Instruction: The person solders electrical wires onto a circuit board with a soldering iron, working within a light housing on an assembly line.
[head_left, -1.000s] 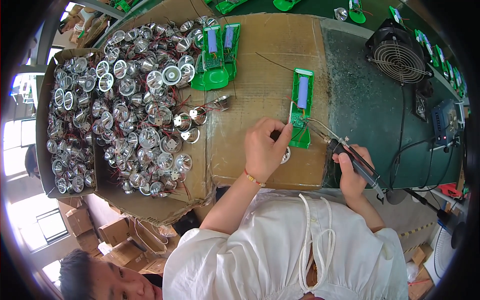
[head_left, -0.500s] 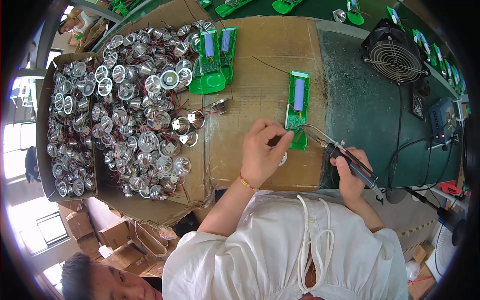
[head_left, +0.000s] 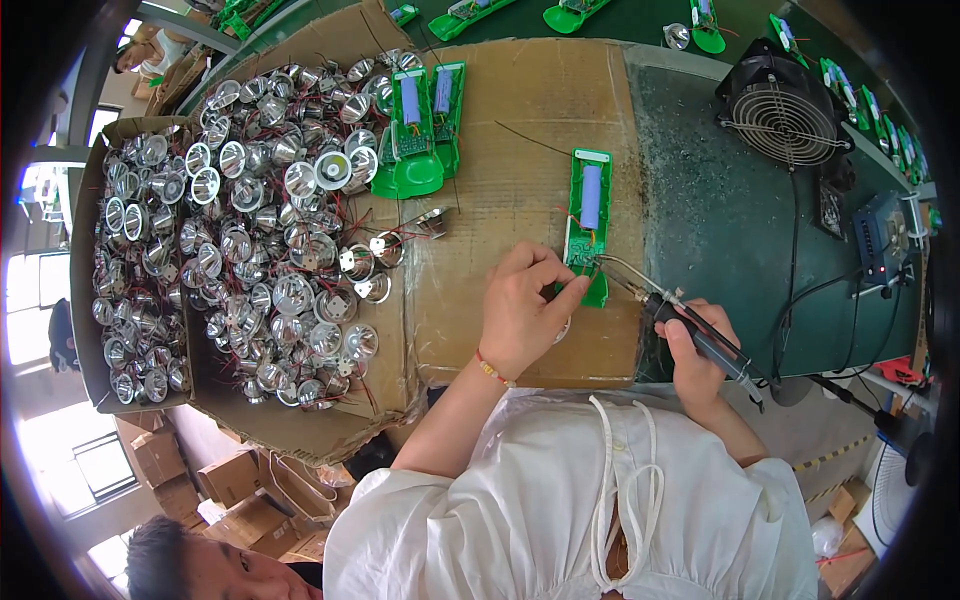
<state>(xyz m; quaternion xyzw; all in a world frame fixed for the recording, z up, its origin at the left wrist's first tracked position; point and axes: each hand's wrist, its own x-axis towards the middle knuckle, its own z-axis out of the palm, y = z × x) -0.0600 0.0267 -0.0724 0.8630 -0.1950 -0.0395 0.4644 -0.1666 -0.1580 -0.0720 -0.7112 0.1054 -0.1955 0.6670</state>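
Note:
A green plastic lamp housing (head_left: 604, 292) lies on the cardboard, with a purple cylindrical battery (head_left: 591, 197) and a small green circuit board (head_left: 582, 250) in it. My left hand (head_left: 528, 305) is at the board's near left edge, thumb and forefinger pinched on what looks like a thin wire, mostly hidden by the fingers. Below that hand the rim of a lamp reflector (head_left: 563, 332) peeks out. My right hand (head_left: 694, 345) is wrapped round a soldering iron (head_left: 700, 340) with a thin metal guide tube; its tip reaches the board's right side.
Many silvery reflectors (head_left: 292, 293) with red wires fill a cardboard box (head_left: 290, 437) on the left. Two more green housings (head_left: 412, 178) lie beside it. A black fan (head_left: 785, 115) and a blue control box (head_left: 882, 245) with cables stand at right.
The view has shifted slightly. Both hands stay at the board, the left still pinching and the soldering iron's tip still by the board's right side.

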